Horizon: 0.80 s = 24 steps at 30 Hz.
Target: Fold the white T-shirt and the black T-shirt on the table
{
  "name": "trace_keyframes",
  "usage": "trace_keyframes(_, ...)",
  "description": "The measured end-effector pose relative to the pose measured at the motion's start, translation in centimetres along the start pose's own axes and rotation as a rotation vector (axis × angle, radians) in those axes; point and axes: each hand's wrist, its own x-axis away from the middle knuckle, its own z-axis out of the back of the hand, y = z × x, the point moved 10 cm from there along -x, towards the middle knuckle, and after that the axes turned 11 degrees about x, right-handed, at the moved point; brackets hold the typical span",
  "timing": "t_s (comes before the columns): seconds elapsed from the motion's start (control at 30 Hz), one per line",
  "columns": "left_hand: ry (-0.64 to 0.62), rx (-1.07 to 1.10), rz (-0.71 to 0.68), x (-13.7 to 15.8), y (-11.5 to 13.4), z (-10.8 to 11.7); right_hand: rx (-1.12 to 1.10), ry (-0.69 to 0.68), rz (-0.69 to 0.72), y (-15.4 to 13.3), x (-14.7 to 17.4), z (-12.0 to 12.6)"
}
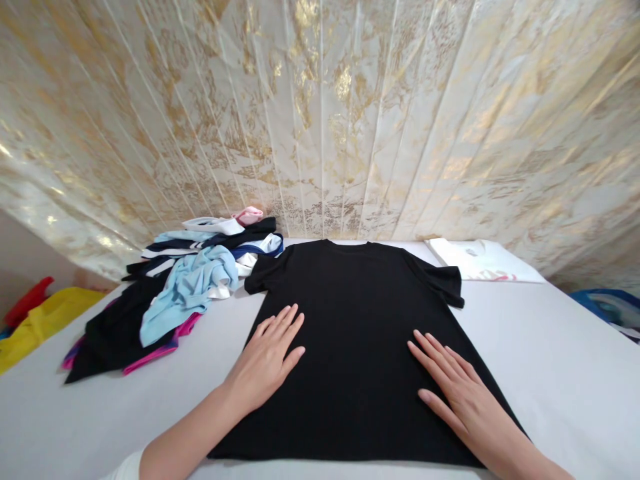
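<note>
A black T-shirt (350,347) lies spread flat on the table, its neckline at the far side and its hem toward me. My left hand (267,360) rests flat on the shirt's left side, fingers stretched out and pointing away from me. On the right side of the shirt lies my right hand (453,387), palm down with the fingers extended and the thumb apart. Neither hand grips the fabric. Both sleeves are laid outward, and the right forearm covers part of the shirt's lower right edge.
A heap of mixed clothes (190,280) sits at the back left of the white-covered table (565,373). A folded white shirt (487,259) lies at the back right. Behind hangs a gold-patterned curtain (345,120). Yellow fabric (50,320) shows beyond the left edge.
</note>
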Motion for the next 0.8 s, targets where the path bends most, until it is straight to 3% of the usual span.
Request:
trace_keyframes(0.23,-0.024,0.018,0.003,0.1,-0.7,0.0,0.054,-0.015,-0.112,4.1,-0.4,-1.3)
trace_keyframes(0.3,-0.038,0.021,0.007,0.0,-0.8,0.0,0.033,-0.027,-0.108,3.6,-0.5,-0.9)
trace_keyframes(0.4,-0.077,0.027,0.016,-0.3,-0.2,-0.1,-0.028,-0.052,-0.002,0.1,-1.2,0.3)
trace_keyframes(0.53,-0.122,0.055,-0.050,-1.0,2.7,-0.2,-0.079,-0.053,0.195,-4.9,-3.6,1.1)
trace_keyframes(0.7,-0.208,0.181,-0.155,-1.1,7.1,0.0,-0.018,-0.012,0.095,-4.4,-6.8,0.8)
trace_keyframes(0.8,-0.293,0.304,-0.266,-0.7,10.2,0.6,-0.046,-0.031,0.143,-5.3,-6.8,1.0)
